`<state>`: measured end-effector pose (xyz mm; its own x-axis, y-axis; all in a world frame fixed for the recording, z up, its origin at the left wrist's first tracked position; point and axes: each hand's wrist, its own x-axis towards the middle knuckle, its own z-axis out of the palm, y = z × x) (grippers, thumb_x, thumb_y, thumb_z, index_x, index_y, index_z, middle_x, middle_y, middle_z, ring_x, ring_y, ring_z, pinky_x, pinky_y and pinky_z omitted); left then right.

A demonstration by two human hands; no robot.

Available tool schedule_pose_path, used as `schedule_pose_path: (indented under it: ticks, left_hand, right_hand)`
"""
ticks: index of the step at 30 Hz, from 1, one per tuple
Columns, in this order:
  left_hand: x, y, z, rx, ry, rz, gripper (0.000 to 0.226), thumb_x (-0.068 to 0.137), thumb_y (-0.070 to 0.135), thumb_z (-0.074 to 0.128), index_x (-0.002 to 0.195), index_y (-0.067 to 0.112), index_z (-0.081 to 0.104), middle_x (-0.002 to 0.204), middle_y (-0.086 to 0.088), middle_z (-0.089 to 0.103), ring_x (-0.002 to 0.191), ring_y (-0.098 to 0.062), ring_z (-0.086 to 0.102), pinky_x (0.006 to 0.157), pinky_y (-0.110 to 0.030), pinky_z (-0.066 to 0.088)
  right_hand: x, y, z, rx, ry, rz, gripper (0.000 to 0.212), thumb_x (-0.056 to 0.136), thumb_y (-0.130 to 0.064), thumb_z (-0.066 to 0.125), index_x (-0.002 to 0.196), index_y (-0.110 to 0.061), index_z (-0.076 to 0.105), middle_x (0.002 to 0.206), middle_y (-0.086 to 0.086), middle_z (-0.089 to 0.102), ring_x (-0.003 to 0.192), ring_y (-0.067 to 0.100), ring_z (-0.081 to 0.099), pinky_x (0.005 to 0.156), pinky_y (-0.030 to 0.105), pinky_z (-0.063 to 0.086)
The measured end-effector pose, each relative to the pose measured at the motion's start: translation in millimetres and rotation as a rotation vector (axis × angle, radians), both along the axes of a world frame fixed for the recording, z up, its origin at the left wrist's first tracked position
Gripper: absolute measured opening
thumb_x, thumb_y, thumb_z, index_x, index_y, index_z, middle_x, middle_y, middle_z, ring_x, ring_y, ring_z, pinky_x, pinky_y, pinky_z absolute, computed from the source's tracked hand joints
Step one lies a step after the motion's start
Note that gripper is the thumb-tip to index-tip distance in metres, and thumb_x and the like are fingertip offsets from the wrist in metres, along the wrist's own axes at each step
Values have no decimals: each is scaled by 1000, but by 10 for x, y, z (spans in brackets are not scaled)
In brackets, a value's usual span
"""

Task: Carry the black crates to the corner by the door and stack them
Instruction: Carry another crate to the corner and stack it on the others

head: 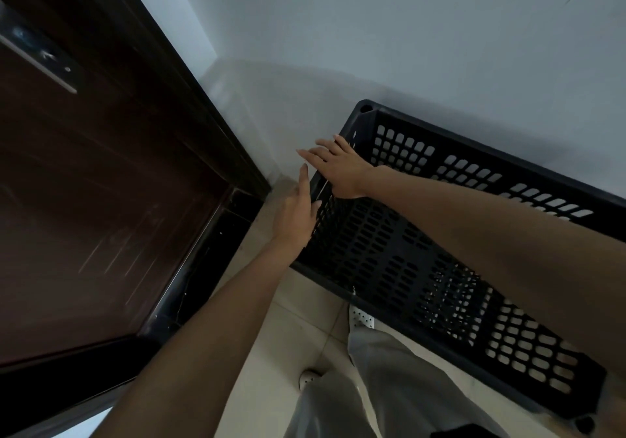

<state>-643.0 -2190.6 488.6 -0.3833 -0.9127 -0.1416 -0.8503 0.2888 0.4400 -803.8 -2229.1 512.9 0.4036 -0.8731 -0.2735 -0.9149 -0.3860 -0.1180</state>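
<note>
Black crate: on the floor, corner beside the door; my left grip and right grip, fingers flat, holding nothing, touch its end wall; risk, I judge: a skewed crate spoils stacking.

The crate is black all over, its walls and bottom pierced by regular rows of small rounded slots; through the wall slots the lighter surfaces behind show as pale dots. The door is dark reddish brown with faint grain and thin pale streaks low down, and bears a silver metal plate. Its frame is near-black brown. The wall is plain pale blue-grey. The floor is cream tile with thin darker grout lines. The trousers are light grey; the shoe is white, dotted with small holes.
</note>
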Motion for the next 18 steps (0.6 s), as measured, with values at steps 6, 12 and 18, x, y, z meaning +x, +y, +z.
schedule_pose_path:
  ticks: [6, 12, 18]
  left_hand:
    - [96, 53, 43, 108, 149, -4, 63, 97, 24, 55, 150, 13, 23, 116, -19, 64, 100, -32, 65, 82, -49, 56]
    - [113, 79, 49, 51, 155, -26, 62, 98, 25, 53, 150, 11, 23, 125, -16, 59, 109, -29, 61, 87, -45, 55]
    - [51, 1, 102, 104, 63, -47, 58, 98, 26, 52, 147, 7, 27, 128, -17, 55, 117, -30, 56, 91, -39, 49]
  right_hand:
    - [66, 31, 12, 13, 54, 34, 85, 89, -9, 48, 155, -14, -6, 162, 9, 10, 150, 28, -3, 121, 46, -6]
    - [86, 9, -40, 7, 33, 18, 85, 89, -5, 48, 155, -17, -5, 162, 8, 8, 150, 28, -5, 121, 46, -5]
    - [117, -49, 29, 73, 179, -4, 81, 95, -7, 46, 155, -16, -9, 163, 9, -1, 150, 28, -9, 121, 44, -4]
